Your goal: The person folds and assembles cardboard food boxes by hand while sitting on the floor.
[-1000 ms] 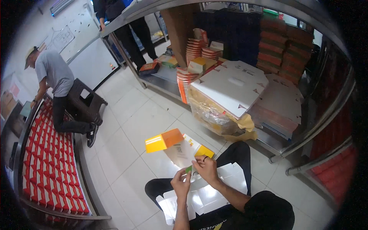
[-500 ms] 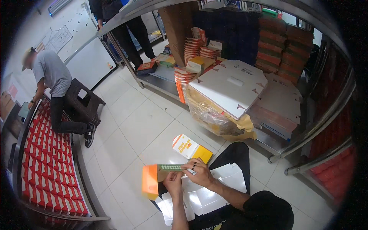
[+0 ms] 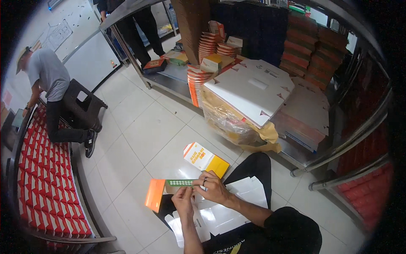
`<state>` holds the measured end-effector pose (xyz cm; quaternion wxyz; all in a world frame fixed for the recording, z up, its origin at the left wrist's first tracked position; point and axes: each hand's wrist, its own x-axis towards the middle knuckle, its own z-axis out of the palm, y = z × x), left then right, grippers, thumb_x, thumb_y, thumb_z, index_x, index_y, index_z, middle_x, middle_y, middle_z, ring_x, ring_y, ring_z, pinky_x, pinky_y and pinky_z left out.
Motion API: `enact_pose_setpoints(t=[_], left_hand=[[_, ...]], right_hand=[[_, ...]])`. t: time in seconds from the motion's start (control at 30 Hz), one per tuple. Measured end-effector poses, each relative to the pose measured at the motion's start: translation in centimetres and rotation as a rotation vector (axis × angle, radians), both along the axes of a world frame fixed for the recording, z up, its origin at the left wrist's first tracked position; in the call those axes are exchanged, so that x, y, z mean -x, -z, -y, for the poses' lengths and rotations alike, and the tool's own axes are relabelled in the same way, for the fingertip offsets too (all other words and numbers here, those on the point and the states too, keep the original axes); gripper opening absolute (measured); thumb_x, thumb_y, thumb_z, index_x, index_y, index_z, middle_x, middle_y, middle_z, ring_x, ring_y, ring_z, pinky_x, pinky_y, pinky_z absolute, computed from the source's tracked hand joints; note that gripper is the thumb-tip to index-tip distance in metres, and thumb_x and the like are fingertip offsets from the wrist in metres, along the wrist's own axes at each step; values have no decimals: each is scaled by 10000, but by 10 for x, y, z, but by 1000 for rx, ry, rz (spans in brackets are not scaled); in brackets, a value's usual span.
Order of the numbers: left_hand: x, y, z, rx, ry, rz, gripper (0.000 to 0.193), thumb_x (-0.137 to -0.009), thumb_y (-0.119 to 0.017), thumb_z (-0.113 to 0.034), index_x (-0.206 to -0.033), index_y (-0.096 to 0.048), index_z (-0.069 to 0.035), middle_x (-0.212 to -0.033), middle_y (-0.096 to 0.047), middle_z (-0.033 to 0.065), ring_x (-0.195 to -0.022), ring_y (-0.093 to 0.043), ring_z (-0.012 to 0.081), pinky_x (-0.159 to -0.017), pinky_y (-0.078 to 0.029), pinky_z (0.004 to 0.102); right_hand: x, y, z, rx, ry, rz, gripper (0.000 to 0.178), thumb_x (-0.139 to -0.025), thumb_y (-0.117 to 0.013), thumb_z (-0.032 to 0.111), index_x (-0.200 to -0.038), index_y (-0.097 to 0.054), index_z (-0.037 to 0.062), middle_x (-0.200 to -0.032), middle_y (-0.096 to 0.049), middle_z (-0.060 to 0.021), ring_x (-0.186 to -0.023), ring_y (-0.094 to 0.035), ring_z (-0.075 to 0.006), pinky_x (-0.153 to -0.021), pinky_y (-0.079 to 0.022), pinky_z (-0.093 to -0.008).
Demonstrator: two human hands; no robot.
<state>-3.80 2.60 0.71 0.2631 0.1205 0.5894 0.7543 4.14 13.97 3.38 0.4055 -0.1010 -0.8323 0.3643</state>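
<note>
A: What is at the centre of the scene?

B: A white flattened carton (image 3: 237, 199), lying across the dark-trousered legs (image 3: 259, 171) of a seated person. Take it as our landmark.

A: And the hands?

B: Both are bare. The left hand (image 3: 184, 203) is over the white carton's left part, its thumb and fingertips drawn narrowly together on the lower edge of a carton with orange and green faces. The right hand (image 3: 211, 188), with a dark ring, is over the white carton's far edge, its fingers pinching the right end of the green patterned strip (image 3: 179, 183).

A: Where is that orange-and-green carton?

B: At the far left of the white carton; its glossy orange panel (image 3: 155, 194) reaches out past it. Fingers hide its right end.

A: What surrounds the landmark?

B: Just beyond it, on pale floor tiles (image 3: 127, 165), is a yellow-and-white box (image 3: 206, 159). Farther beyond, a metal shelf (image 3: 169, 86) bears a stack of white flat cartons (image 3: 251, 93). Well to its left stand rows of red-and-white packs (image 3: 50, 178), where a co-worker in a grey shirt (image 3: 51, 74) leans over, near a dark stool (image 3: 80, 101).
</note>
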Motion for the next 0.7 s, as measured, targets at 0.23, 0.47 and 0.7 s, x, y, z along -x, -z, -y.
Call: enact_pose_setpoints(t=[0.23, 0.47, 0.7], left_hand=[[4, 3, 4, -39, -11, 72, 289, -783, -643, -11, -1020, -563, 134, -896, -618, 131, -773, -593, 155, -693, -482, 254], [10, 16, -3, -70, -28, 79, 268, -752, -648, 43, -996, -563, 111, -882, -627, 151, -763, -620, 177, -719, -514, 260], [6, 6, -4, -28, -40, 78, 245, -766, -632, 53, -991, -558, 114, -874, -625, 155, -748, -624, 178, -718, -528, 268]], right_hand=[[6, 6, -3, -12, 58, -37, 138, -666, -675, 71, -802, -653, 71, -710, -563, -61, -705, -547, -242, -655, -421, -346], [7, -5, -7, -47, 6, 2, 116, -678, -682, 76, -788, -644, 71, -714, -600, -23, -736, -578, -187, -684, -419, -325], [7, -5, -9, -17, -47, 6, 102, -683, -689, 74, -777, -650, 62, -742, -622, -10, -739, -581, -172, -679, -416, -316]])
